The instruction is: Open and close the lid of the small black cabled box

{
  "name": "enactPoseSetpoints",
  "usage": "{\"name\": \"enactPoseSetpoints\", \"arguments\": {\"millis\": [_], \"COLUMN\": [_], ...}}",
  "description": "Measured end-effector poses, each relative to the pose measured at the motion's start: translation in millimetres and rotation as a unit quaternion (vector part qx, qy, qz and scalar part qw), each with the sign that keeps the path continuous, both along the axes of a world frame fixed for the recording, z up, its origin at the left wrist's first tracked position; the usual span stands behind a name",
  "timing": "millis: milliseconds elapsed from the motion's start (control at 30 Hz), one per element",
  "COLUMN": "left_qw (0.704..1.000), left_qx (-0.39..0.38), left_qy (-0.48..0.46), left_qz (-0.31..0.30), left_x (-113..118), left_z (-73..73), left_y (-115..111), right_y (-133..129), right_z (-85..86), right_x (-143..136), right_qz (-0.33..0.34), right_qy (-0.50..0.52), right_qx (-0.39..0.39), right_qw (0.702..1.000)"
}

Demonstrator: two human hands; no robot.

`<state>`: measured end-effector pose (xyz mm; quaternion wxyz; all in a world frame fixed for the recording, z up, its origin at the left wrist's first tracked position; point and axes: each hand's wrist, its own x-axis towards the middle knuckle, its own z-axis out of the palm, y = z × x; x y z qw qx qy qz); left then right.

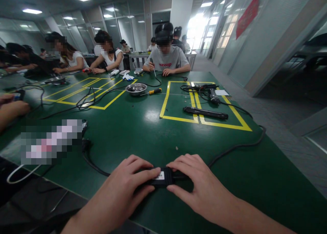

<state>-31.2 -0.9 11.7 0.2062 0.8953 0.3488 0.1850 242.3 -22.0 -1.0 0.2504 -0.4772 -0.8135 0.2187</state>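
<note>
Near the front edge of the green table, my left hand (138,178) is closed round a small black box (167,177) with a white label and a cable at each end. The fingers and thumb of my right hand (190,178) grip the right end of the same box, which has ridges there. A black cord (235,147) runs off to the right from this side. To the left, another black cord (95,167) leads to a plug (86,145) lying beside a blurred-out power strip (55,138). Part of the box is hidden under my left fingers.
Yellow tape (178,119) marks rectangles on the green table (122,135). A black tube-shaped part (205,113), a tangle of cables with a tool (213,96), a metal bowl (136,88) and a yellow-black screwdriver (154,91) lie farther back. A person (167,55) sits opposite; another person's hands (14,106) are at left.
</note>
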Motion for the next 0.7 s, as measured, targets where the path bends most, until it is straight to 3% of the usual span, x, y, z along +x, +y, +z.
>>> {"name": "enactPoseSetpoints", "arguments": {"millis": [167,333,433,533,700], "left_qw": [0.999,0.999,0.993,0.984,0.982], "left_qx": [0.039,-0.026,-0.056,-0.031,0.006], "left_qy": [-0.001,-0.029,-0.084,-0.111,-0.088], "left_qz": [0.005,0.004,0.065,0.139,0.17], "left_x": [1.3,1.2,2.7,8.2,18.6], "left_z": [-4.3,7.0,8.8,4.0,-3.9], "left_y": [-1.3,1.2,3.8,8.7,20.1], "right_y": [1.1,0.1,-1.6,-3.1,-2.9], "right_z": [-2.2,-1.5,-0.7,-0.6,-2.0], "right_x": [-0.2,-0.6,-0.4,0.1,-0.1], "right_qz": [0.006,0.0,-0.011,-0.035,-0.037], "right_qy": [0.0,0.001,0.014,0.024,0.019], "right_qx": [0.013,0.006,-0.001,-0.011,0.001], "right_qw": [1.0,1.0,1.0,0.999,0.999]}}
